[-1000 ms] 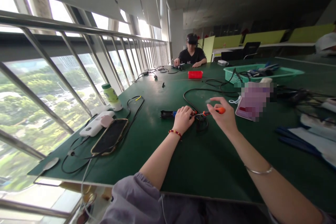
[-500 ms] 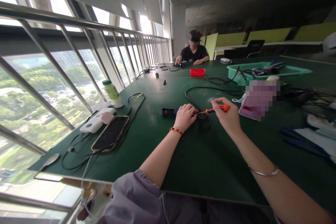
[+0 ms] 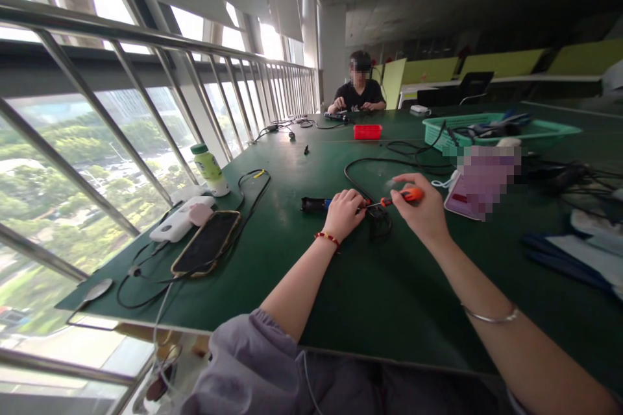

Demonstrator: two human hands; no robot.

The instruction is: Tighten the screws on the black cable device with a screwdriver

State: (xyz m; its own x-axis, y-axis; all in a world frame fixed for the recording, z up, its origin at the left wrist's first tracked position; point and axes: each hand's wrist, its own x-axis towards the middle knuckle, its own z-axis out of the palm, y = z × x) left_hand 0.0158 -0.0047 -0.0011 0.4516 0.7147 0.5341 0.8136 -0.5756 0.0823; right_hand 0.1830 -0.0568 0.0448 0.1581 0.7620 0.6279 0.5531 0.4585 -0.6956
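My left hand [image 3: 344, 213] is closed over a dark, rod-like device with a black end and a blue band [image 3: 314, 204], pressing it to the green table. Its exact kind is hidden under my fingers. An orange-handled screwdriver [image 3: 413, 194] is pinched between the thumb and fingers of my right hand [image 3: 422, 209], with the forefinger stretched out above the handle. The screwdriver's thin metal shaft points left, its tip close to the device beside my left fingers. A black cable [image 3: 382, 224] lies bunched just below the shaft.
To the left lie a phone [image 3: 207, 245], a white power bank [image 3: 180, 219] and a green-capped bottle [image 3: 210, 172]. A red tray [image 3: 367, 132] and a green basket [image 3: 431, 136] stand farther back. Behind them sits another person [image 3: 359, 94].
My right hand has shifted and turned slightly around the screwdriver handle, its forefinger stretching out. My left hand holds its place. The person across has moved their hands.
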